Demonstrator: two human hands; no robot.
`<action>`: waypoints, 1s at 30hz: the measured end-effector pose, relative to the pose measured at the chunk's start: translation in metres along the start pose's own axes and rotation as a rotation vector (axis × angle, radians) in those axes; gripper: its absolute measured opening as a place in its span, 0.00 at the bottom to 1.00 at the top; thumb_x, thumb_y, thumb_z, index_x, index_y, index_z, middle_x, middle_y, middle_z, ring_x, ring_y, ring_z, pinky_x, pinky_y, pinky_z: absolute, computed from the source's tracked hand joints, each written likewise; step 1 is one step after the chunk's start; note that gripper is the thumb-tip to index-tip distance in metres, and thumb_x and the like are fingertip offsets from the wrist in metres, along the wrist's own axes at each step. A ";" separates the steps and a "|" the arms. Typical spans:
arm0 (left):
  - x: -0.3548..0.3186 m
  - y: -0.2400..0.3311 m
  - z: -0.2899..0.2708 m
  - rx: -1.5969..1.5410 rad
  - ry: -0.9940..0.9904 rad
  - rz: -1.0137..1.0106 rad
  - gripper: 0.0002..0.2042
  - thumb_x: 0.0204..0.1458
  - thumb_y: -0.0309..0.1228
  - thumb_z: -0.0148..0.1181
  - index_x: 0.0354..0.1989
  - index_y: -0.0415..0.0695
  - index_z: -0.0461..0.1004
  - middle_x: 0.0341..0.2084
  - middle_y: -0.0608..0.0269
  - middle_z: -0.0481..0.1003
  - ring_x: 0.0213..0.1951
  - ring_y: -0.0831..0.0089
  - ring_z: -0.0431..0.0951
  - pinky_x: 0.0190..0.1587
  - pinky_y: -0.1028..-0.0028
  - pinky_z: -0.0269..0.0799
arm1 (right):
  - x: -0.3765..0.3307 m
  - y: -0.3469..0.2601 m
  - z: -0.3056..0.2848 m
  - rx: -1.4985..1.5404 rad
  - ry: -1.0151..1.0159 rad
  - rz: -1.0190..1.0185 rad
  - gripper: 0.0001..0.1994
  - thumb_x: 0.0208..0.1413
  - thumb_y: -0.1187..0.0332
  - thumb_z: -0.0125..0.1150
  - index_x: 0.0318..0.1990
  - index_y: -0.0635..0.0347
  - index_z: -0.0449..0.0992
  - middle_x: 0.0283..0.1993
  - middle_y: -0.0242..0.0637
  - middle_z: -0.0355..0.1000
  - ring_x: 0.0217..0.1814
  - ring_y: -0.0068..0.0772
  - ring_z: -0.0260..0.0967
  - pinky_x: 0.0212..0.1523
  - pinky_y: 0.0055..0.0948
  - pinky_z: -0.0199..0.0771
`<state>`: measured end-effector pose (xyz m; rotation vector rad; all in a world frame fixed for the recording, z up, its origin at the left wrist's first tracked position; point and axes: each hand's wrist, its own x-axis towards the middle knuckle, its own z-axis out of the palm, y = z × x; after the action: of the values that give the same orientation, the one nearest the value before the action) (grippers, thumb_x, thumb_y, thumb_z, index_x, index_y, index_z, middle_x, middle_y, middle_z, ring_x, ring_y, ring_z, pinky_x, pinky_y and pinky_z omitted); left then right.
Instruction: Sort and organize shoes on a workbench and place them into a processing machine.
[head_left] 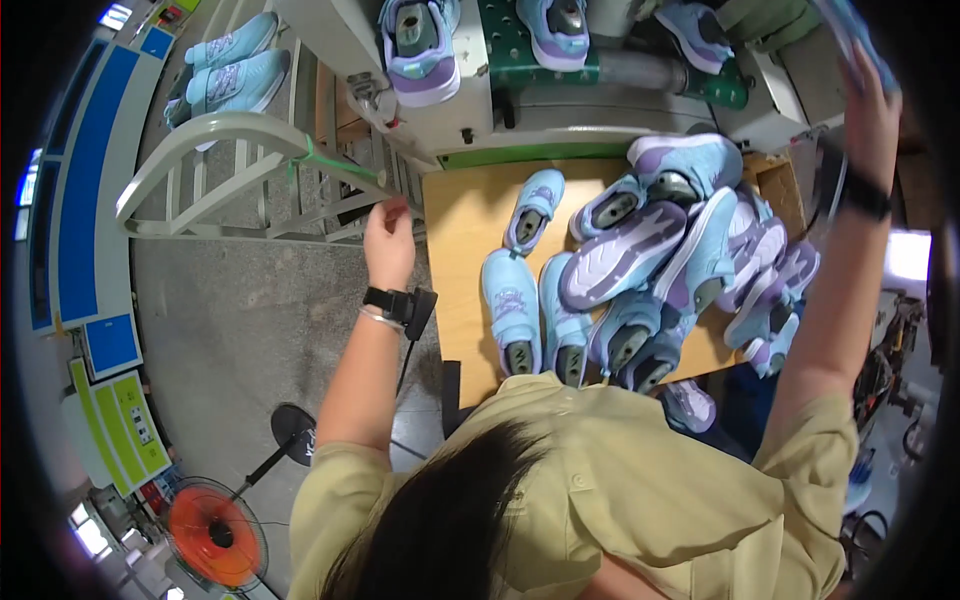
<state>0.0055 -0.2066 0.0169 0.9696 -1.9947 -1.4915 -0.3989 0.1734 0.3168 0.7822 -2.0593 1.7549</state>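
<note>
Blue and purple shoes (640, 270) lie in a heap on the wooden table (460, 230). At two o'clock the right hand (868, 110) is up high, fingers closed on a blue shoe (850, 35). At ten o'clock the left hand (388, 240) touches the grey metal rack (230, 135); its fingers are curled, holding nothing I can see.

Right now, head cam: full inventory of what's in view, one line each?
Light blue and purple sneakers: a dozen or so, piled and lined up on the table.
Plywood table top: one, tan, centre.
More sneakers of that kind: about four, on the grey and green machine above the table.
Pair of light blue sneakers: two, upper left.
White metal rail: one, left.
Orange floor fan: one, lower left.
Left hand: at the table's left edge, wrist strapped.
Right hand: raised, gripping a blue item.
</note>
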 end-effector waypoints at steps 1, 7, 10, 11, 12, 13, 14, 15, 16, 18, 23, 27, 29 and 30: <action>-0.002 -0.019 0.006 0.036 -0.029 -0.028 0.12 0.58 0.31 0.58 0.45 0.36 0.74 0.39 0.58 0.78 0.40 0.72 0.77 0.44 0.74 0.72 | -0.053 0.000 -0.017 -0.066 -0.055 -0.147 0.26 0.57 0.64 0.62 0.59 0.63 0.62 0.55 0.44 0.69 0.57 0.39 0.71 0.60 0.34 0.70; -0.024 -0.004 0.122 0.197 -0.427 0.259 0.31 0.51 0.35 0.66 0.62 0.40 0.60 0.55 0.43 0.66 0.57 0.55 0.68 0.60 0.62 0.63 | -0.318 -0.014 -0.018 0.193 0.223 0.598 0.18 0.55 0.72 0.62 0.51 0.53 0.62 0.36 0.26 0.67 0.36 0.16 0.66 0.37 0.16 0.67; -0.027 -0.034 0.138 0.409 -0.561 0.356 0.39 0.46 0.31 0.66 0.66 0.43 0.53 0.56 0.38 0.64 0.61 0.50 0.63 0.63 0.58 0.58 | -0.388 -0.010 0.014 -0.454 -0.041 0.280 0.29 0.46 0.70 0.69 0.54 0.60 0.59 0.53 0.45 0.65 0.53 0.41 0.65 0.53 0.36 0.66; -0.017 -0.053 0.135 0.294 -0.596 0.266 0.40 0.43 0.26 0.63 0.67 0.44 0.49 0.54 0.39 0.67 0.57 0.50 0.67 0.60 0.58 0.62 | -0.399 -0.008 0.026 -0.582 -0.222 0.207 0.29 0.43 0.72 0.69 0.52 0.62 0.59 0.60 0.52 0.62 0.59 0.49 0.63 0.57 0.38 0.65; -0.027 0.001 0.149 0.114 -0.729 -0.035 0.36 0.43 0.25 0.61 0.64 0.43 0.55 0.53 0.45 0.68 0.55 0.54 0.70 0.58 0.64 0.64 | -0.418 0.013 0.012 -0.527 -0.325 0.353 0.28 0.43 0.73 0.68 0.51 0.63 0.59 0.63 0.54 0.59 0.61 0.55 0.62 0.60 0.39 0.64; -0.016 -0.018 0.135 0.193 -0.644 0.134 0.34 0.43 0.24 0.60 0.62 0.44 0.57 0.51 0.47 0.69 0.53 0.56 0.71 0.57 0.66 0.65 | -0.429 0.024 0.017 -0.556 -0.342 0.150 0.27 0.43 0.74 0.68 0.49 0.63 0.59 0.64 0.54 0.58 0.61 0.57 0.61 0.60 0.40 0.63; -0.012 -0.025 0.127 0.207 -0.633 0.262 0.32 0.44 0.23 0.58 0.62 0.43 0.57 0.49 0.41 0.70 0.53 0.48 0.72 0.56 0.63 0.67 | -0.426 0.017 0.021 -0.474 -0.258 0.239 0.28 0.44 0.73 0.68 0.51 0.63 0.58 0.62 0.53 0.59 0.59 0.54 0.62 0.60 0.39 0.63; -0.023 0.028 0.124 0.213 -0.732 0.204 0.33 0.43 0.24 0.59 0.62 0.42 0.57 0.49 0.43 0.71 0.54 0.49 0.72 0.56 0.64 0.66 | -0.422 0.009 0.011 -0.416 -0.152 0.352 0.29 0.44 0.72 0.68 0.52 0.63 0.58 0.61 0.53 0.59 0.58 0.51 0.63 0.60 0.38 0.62; -0.027 0.060 0.107 0.165 -0.783 0.246 0.34 0.43 0.24 0.61 0.62 0.42 0.57 0.50 0.48 0.70 0.55 0.55 0.71 0.57 0.65 0.65 | -0.411 0.004 0.006 -0.362 -0.084 0.481 0.31 0.45 0.70 0.69 0.54 0.63 0.57 0.56 0.49 0.61 0.56 0.42 0.62 0.60 0.35 0.61; -0.031 0.111 0.090 -0.113 -0.865 0.167 0.33 0.46 0.23 0.61 0.63 0.42 0.56 0.52 0.54 0.67 0.56 0.64 0.67 0.59 0.67 0.63 | -0.364 -0.007 -0.004 -0.194 -0.025 0.524 0.33 0.46 0.67 0.70 0.56 0.63 0.56 0.52 0.44 0.61 0.56 0.35 0.60 0.59 0.32 0.60; -0.025 0.172 0.124 -0.133 -0.366 0.344 0.33 0.52 0.23 0.56 0.67 0.39 0.50 0.59 0.49 0.61 0.59 0.60 0.63 0.63 0.67 0.56 | -0.209 0.024 0.025 -0.263 -0.012 0.183 0.32 0.48 0.65 0.70 0.55 0.62 0.56 0.51 0.50 0.64 0.57 0.39 0.63 0.57 0.32 0.63; -0.001 0.175 0.166 -0.289 -0.274 0.266 0.33 0.53 0.20 0.52 0.68 0.36 0.49 0.62 0.46 0.59 0.62 0.60 0.61 0.66 0.68 0.51 | -0.147 0.115 0.058 -0.291 -0.134 0.184 0.32 0.49 0.65 0.69 0.56 0.62 0.54 0.52 0.58 0.64 0.57 0.54 0.64 0.58 0.38 0.63; 0.000 0.171 0.179 -0.103 -0.152 0.393 0.32 0.52 0.20 0.52 0.68 0.35 0.50 0.63 0.44 0.58 0.64 0.57 0.60 0.67 0.66 0.50 | -0.148 0.137 0.074 -0.343 -0.061 0.098 0.32 0.49 0.65 0.68 0.56 0.62 0.54 0.53 0.60 0.64 0.59 0.59 0.63 0.60 0.40 0.62; 0.001 0.169 0.185 -0.083 -0.099 0.429 0.32 0.51 0.19 0.53 0.67 0.34 0.51 0.63 0.42 0.57 0.65 0.53 0.58 0.67 0.63 0.49 | -0.143 0.135 0.081 -0.336 -0.038 0.086 0.32 0.49 0.65 0.68 0.56 0.62 0.54 0.53 0.60 0.64 0.58 0.60 0.64 0.59 0.40 0.63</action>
<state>-0.1721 -0.0651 0.1215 0.4032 -2.0277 -1.3847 -0.3568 0.1353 0.1116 0.6364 -2.3591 1.3861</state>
